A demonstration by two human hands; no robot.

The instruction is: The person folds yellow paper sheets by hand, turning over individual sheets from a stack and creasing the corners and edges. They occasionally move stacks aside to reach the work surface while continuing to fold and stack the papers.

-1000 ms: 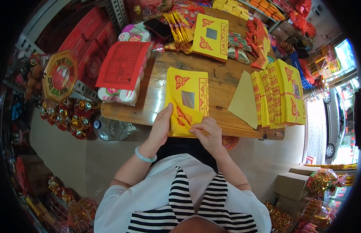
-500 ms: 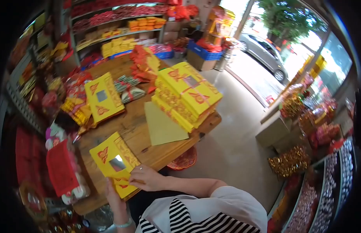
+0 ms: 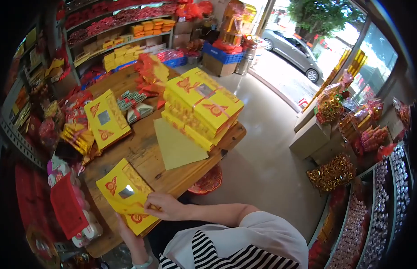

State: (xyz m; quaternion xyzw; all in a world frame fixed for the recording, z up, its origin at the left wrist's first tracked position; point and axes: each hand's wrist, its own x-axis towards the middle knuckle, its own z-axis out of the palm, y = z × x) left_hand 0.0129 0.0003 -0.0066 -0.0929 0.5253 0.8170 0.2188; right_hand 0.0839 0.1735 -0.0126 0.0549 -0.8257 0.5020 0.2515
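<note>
A stack of yellow printed paper (image 3: 121,177) with red motifs and a silver square lies at the near edge of the wooden table. My right hand (image 3: 166,206) is closed in a pinch on the right side of the top sheet, which bulges slightly. Along the lower left edge, my left hand (image 3: 131,237) grips the same paper, its fingers partly hidden by it. Farther up the table sits a second yellow printed stack (image 3: 105,123). To its right rises a tall pile of yellow bundles (image 3: 204,101) tied with pink string, beside a plain tan sheet (image 3: 177,145).
Silver-green bundles (image 3: 139,112) and red-orange paper (image 3: 150,74) lie on the wooden table (image 3: 128,150). A red cover (image 3: 68,204) over white rolls stands at the left. Under the table's right edge is a red patterned round item (image 3: 206,180). Stocked shelves (image 3: 381,206) line the right.
The camera view has shifted slightly, moving the table's contents left in the picture. Both hands remain at the near stack, and the top sheet's bulge has changed shape a little.
</note>
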